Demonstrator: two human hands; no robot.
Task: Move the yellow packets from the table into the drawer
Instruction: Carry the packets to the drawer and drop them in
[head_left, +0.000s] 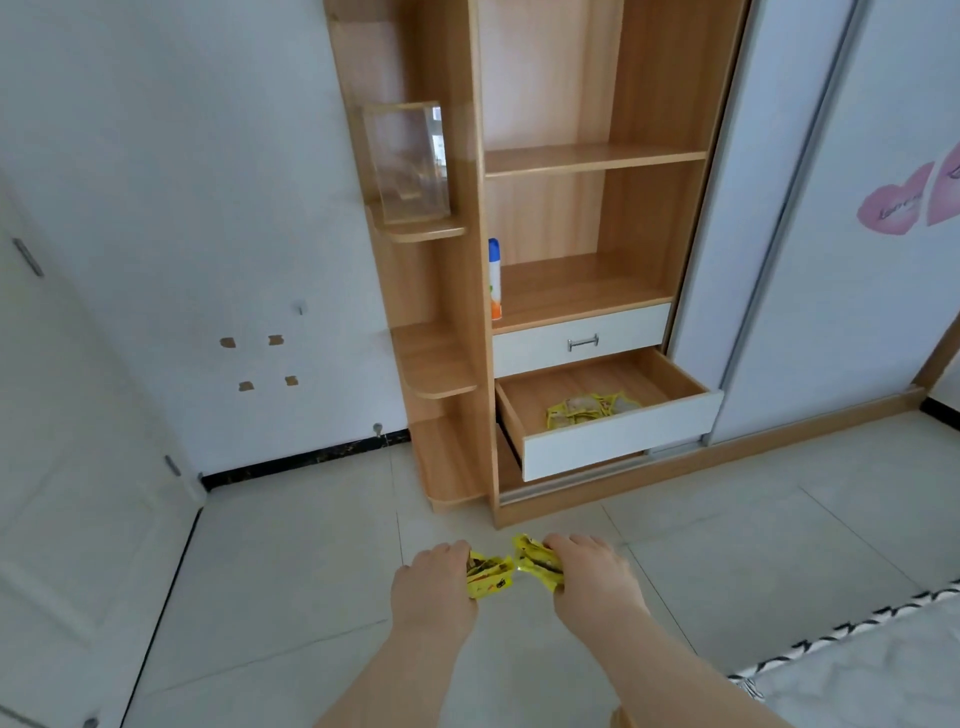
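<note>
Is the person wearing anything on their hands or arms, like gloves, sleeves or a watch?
No. The left hand and right hand are bare: no gloves, and no ring, watch or bracelet shows. No sleeve shows either, down to the picture's bottom edge.

bright, even daylight w/ soft shadows, slightly soft focus, wide-angle bending at the edges.
</note>
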